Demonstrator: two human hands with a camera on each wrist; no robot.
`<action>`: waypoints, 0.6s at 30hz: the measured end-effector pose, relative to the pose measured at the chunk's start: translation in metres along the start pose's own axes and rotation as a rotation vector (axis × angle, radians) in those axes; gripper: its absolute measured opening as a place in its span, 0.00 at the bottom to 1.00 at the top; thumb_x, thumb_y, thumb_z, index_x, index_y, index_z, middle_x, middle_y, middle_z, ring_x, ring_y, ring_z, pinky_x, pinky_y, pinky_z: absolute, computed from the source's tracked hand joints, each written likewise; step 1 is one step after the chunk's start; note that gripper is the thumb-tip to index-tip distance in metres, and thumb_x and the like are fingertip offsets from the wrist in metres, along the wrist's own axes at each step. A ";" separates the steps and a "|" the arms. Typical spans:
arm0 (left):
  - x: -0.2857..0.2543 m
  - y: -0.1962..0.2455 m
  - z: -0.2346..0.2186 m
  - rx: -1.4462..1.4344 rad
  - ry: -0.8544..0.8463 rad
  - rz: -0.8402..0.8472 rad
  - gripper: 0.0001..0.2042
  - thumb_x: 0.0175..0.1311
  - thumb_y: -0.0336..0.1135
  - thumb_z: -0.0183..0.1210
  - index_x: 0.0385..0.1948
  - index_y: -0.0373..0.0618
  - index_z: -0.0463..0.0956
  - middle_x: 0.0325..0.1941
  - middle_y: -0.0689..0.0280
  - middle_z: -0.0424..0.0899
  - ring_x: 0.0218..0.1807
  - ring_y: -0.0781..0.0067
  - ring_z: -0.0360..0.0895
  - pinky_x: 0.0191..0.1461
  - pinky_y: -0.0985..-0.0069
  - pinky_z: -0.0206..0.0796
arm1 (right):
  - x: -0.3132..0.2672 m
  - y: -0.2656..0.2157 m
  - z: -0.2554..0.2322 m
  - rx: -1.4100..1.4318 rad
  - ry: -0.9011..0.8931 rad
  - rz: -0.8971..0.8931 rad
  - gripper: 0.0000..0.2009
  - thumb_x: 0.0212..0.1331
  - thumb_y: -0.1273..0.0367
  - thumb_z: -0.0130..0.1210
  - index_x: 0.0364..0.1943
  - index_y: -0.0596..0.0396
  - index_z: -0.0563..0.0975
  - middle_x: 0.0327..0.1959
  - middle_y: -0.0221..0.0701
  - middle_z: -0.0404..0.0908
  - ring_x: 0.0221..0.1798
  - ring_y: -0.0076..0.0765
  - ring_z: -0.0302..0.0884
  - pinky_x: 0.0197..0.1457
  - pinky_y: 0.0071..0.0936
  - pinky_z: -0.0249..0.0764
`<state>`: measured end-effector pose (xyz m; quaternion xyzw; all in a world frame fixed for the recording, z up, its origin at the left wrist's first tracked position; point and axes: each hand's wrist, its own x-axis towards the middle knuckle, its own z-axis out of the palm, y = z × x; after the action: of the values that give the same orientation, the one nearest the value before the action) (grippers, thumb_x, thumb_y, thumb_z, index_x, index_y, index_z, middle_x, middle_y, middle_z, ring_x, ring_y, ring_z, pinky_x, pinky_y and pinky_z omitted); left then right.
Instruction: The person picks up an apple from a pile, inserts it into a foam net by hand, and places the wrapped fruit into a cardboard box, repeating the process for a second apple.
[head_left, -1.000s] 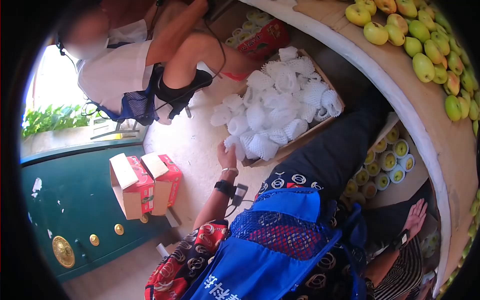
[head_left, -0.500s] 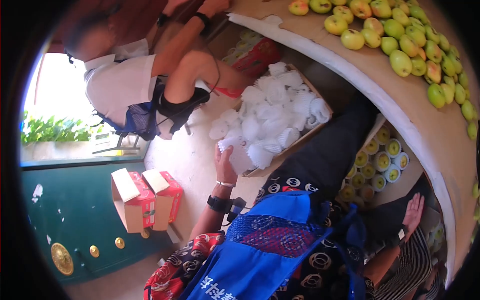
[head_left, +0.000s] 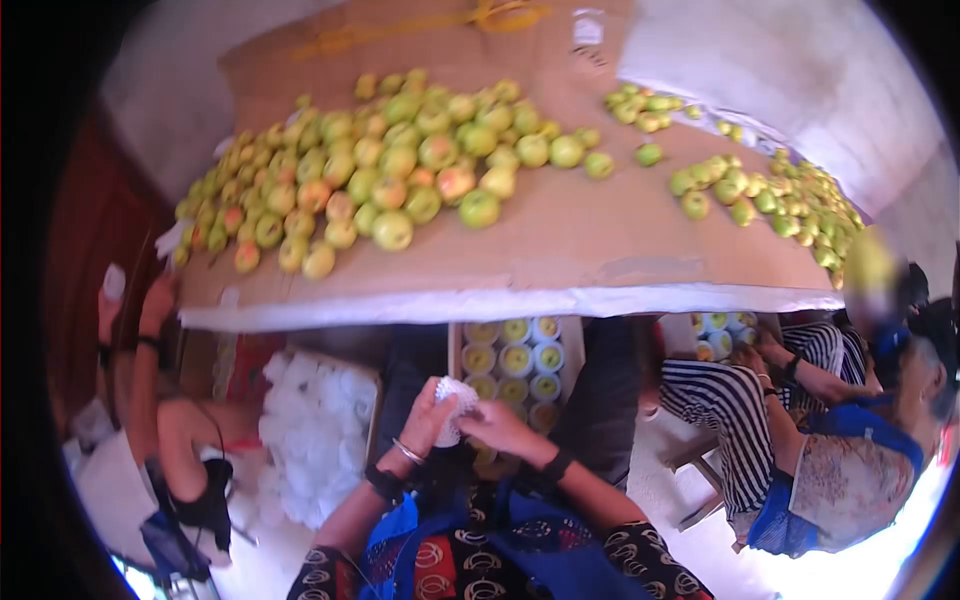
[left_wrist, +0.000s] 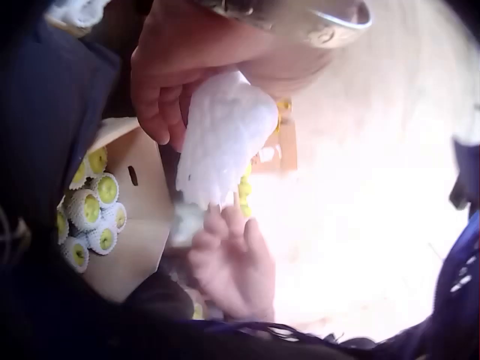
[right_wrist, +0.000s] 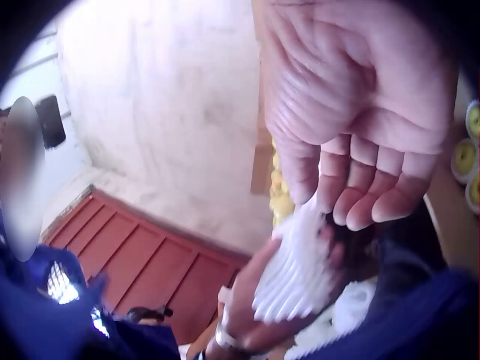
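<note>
Foam net sleeve (head_left: 456,408) was held between both hands, in front of the torso.
The left hand (head_left: 426,420) curled its fingers round it; the right hand (head_left: 502,430) pinched its end between thumb and fingers. Beyond, between the legs, sat a carton (head_left: 574,348) of sleeved apples (head_left: 515,360), with heaped foam sleeves (head_left: 318,435) to the left. Farther off, loose apples (head_left: 392,230) covered part of the bench (head_left: 560,250).

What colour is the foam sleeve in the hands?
The foam sleeve is white, clearest in the right wrist view.
</note>
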<state>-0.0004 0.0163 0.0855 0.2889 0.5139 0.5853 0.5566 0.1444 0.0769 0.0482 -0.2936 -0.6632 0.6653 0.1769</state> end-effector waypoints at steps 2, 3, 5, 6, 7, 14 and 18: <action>0.022 -0.032 -0.001 0.109 -0.005 0.053 0.08 0.62 0.31 0.48 0.40 0.41 0.67 0.36 0.67 0.75 0.38 0.81 0.71 0.42 0.79 0.66 | -0.001 0.001 -0.002 0.081 0.089 0.179 0.14 0.53 0.61 0.56 0.34 0.60 0.76 0.24 0.28 0.77 0.26 0.18 0.71 0.29 0.19 0.69; 0.029 -0.043 -0.002 0.166 0.013 0.050 0.08 0.62 0.30 0.48 0.41 0.41 0.67 0.37 0.67 0.75 0.39 0.80 0.72 0.42 0.79 0.66 | -0.002 0.008 -0.005 0.148 0.161 0.169 0.14 0.53 0.61 0.56 0.35 0.60 0.76 0.25 0.28 0.77 0.26 0.18 0.71 0.29 0.19 0.69; 0.023 -0.055 0.008 0.050 0.031 -0.056 0.09 0.61 0.30 0.48 0.42 0.41 0.67 0.39 0.66 0.75 0.40 0.77 0.72 0.43 0.77 0.67 | -0.007 0.025 -0.017 0.173 0.142 0.244 0.15 0.54 0.62 0.56 0.38 0.60 0.75 0.29 0.28 0.77 0.29 0.18 0.71 0.32 0.19 0.69; 0.019 -0.076 0.001 0.018 0.038 -0.164 0.10 0.61 0.31 0.49 0.43 0.41 0.67 0.39 0.66 0.75 0.40 0.75 0.73 0.44 0.75 0.67 | -0.010 0.036 -0.019 0.197 0.096 0.333 0.15 0.54 0.64 0.56 0.40 0.61 0.75 0.32 0.28 0.77 0.32 0.18 0.72 0.35 0.20 0.70; 0.018 -0.098 -0.008 -0.011 0.045 -0.261 0.11 0.61 0.32 0.50 0.45 0.41 0.66 0.40 0.65 0.75 0.41 0.73 0.74 0.45 0.74 0.68 | -0.010 0.050 -0.017 0.194 0.102 0.318 0.15 0.54 0.64 0.56 0.40 0.61 0.75 0.32 0.28 0.77 0.32 0.18 0.72 0.35 0.20 0.70; 0.019 -0.097 -0.030 -0.671 -0.001 -0.503 0.17 0.59 0.46 0.54 0.44 0.45 0.69 0.42 0.60 0.76 0.48 0.66 0.72 0.50 0.61 0.66 | -0.004 0.085 -0.023 0.156 -0.001 0.193 0.12 0.52 0.64 0.53 0.33 0.59 0.77 0.27 0.27 0.78 0.28 0.22 0.72 0.34 0.22 0.69; 0.021 -0.108 -0.028 -0.381 -0.038 -0.441 0.13 0.57 0.42 0.57 0.38 0.46 0.70 0.41 0.62 0.76 0.45 0.69 0.73 0.48 0.61 0.67 | -0.007 0.089 -0.025 0.031 0.038 0.267 0.12 0.50 0.63 0.52 0.33 0.58 0.77 0.28 0.30 0.79 0.31 0.25 0.74 0.36 0.25 0.70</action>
<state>0.0081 0.0127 -0.0276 0.0713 0.4346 0.5306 0.7243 0.1790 0.0867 -0.0369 -0.3892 -0.6041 0.6876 0.1038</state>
